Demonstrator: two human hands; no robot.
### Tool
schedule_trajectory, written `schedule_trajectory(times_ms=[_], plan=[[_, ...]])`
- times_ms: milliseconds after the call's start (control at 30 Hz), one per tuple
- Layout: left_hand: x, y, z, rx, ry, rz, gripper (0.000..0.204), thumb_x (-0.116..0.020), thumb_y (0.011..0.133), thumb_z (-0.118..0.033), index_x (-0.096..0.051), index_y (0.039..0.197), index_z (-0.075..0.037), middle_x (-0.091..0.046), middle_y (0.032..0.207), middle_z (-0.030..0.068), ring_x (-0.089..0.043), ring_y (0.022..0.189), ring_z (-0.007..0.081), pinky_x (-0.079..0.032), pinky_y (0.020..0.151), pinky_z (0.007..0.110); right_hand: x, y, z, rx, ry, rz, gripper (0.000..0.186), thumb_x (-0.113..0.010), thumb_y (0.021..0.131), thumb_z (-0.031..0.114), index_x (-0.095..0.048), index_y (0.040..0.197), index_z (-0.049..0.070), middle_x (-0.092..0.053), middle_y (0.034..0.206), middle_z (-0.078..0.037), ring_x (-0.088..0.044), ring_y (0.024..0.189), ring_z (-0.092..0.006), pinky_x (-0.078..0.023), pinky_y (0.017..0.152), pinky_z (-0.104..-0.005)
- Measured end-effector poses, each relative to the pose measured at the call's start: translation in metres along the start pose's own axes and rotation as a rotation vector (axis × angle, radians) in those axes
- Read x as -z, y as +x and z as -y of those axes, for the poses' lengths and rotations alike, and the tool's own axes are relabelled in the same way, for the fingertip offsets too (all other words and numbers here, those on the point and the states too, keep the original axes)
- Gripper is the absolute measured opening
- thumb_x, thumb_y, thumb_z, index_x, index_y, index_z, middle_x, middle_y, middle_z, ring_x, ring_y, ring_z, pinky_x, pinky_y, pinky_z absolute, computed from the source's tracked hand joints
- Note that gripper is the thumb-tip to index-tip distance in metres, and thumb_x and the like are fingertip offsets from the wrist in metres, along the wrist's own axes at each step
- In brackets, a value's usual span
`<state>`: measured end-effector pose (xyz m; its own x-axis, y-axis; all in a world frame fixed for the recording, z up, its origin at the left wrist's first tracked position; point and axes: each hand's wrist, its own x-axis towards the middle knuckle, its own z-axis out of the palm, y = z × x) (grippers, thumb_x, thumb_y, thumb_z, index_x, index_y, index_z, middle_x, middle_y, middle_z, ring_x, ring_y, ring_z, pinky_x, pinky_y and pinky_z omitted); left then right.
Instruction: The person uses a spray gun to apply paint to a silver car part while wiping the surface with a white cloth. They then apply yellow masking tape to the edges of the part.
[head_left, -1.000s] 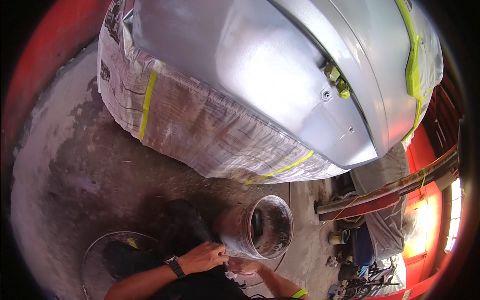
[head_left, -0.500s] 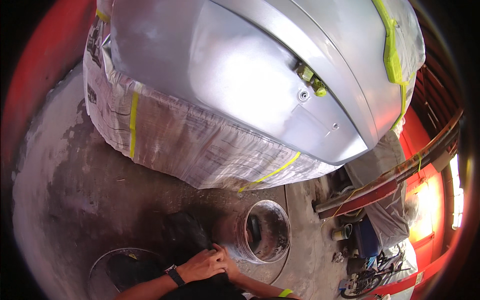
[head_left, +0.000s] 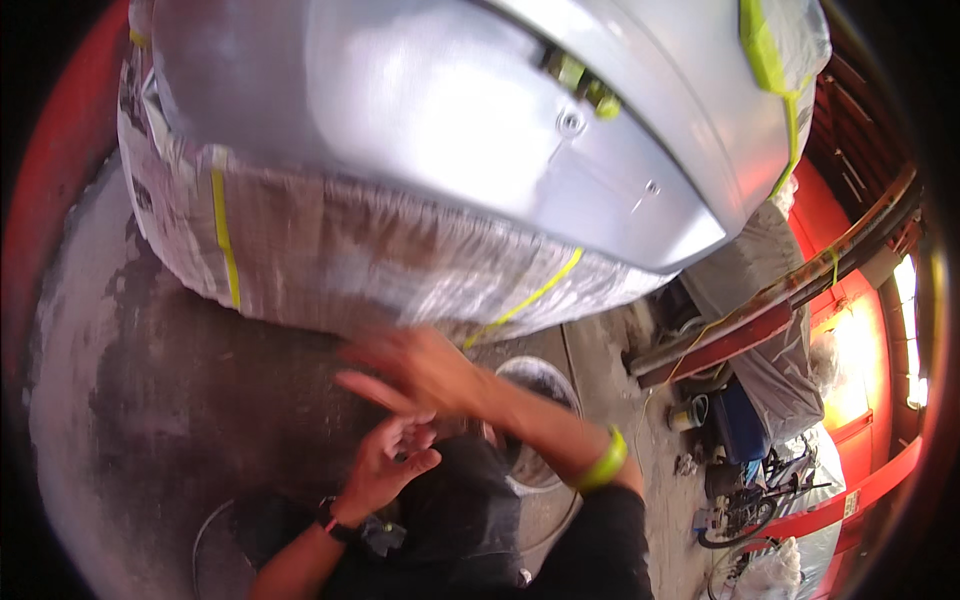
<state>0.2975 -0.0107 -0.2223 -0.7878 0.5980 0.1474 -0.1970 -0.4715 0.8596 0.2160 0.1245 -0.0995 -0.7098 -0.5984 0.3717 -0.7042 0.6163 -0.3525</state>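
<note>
My left hand, with a dark watch on its wrist, is raised above my lap, palm turned up. Its fingers are half curled and apart from the thumb, with nothing seen in them. Just above it, my right hand crosses over from the right, a yellow-green band on its wrist. That hand is smeared by motion, but its fingers look stretched out and nothing shows in them. Ahead stands a silver car body panel. Below it hangs masking sheeting, held with yellow-green tape.
A round bucket stands on the floor, partly hidden behind my right forearm. Further right are a long curved beam, a small pail, a blue bin and a bicycle. A thin hose or cable curves at the lower left.
My hands were clasped together low over my lap; they have come apart and risen. The right hand has swung up and left, over the left. The view has shifted, so the car sits higher.
</note>
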Motion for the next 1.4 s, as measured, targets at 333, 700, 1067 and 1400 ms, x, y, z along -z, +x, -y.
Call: schedule_trajectory(times_ms=[333,700,1067,1400], plan=[[-0.024,-0.009,0.004,-0.018,-0.488,-0.067,0.080,-0.087,0.084,-0.016,-0.044,0.150,-0.005,-0.059,0.142,0.0080,-0.055,0.132,0.0191,-0.043,0.113,0.041,-0.118,0.181,0.022,0.074,0.650,-0.052,0.033,-0.078,0.090,0.030,-0.071,0.083,-0.001,-0.067,0.068,-0.013,-0.063,0.062,-0.0176,-0.050,0.060,-0.0357],[-0.060,-0.012,0.049,0.305,-0.293,-0.278,0.056,-0.082,0.090,-0.020,-0.056,0.135,0.002,-0.068,0.126,0.0092,-0.066,0.113,0.0164,-0.053,0.099,0.034,-0.123,0.061,-0.082,-0.517,0.686,-0.167,0.032,-0.066,0.101,0.028,-0.071,0.100,-0.004,-0.066,0.075,-0.005,-0.066,0.064,-0.0121,-0.052,0.058,-0.0314],[-0.084,-0.009,0.055,0.247,-0.128,-0.178,0.077,-0.089,0.082,-0.016,-0.046,0.144,-0.001,-0.060,0.137,0.0095,-0.058,0.126,0.0181,-0.047,0.109,0.037,-0.109,0.021,-0.088,-0.708,0.795,0.054,0.043,-0.064,0.102,0.034,-0.064,0.080,-0.003,-0.062,0.065,-0.006,-0.064,0.049,-0.0151,-0.051,0.046,-0.0322],[-0.089,-0.005,0.055,0.208,-0.057,-0.207,0.075,-0.087,0.083,-0.012,-0.045,0.145,-0.004,-0.060,0.136,0.0084,-0.059,0.127,0.0200,-0.048,0.109,0.039,-0.074,0.038,-0.088,-0.686,1.222,-0.333,0.037,-0.062,0.104,0.034,-0.068,0.098,-0.002,-0.066,0.079,-0.007,-0.066,0.059,-0.0153,-0.053,0.053,-0.0289]])
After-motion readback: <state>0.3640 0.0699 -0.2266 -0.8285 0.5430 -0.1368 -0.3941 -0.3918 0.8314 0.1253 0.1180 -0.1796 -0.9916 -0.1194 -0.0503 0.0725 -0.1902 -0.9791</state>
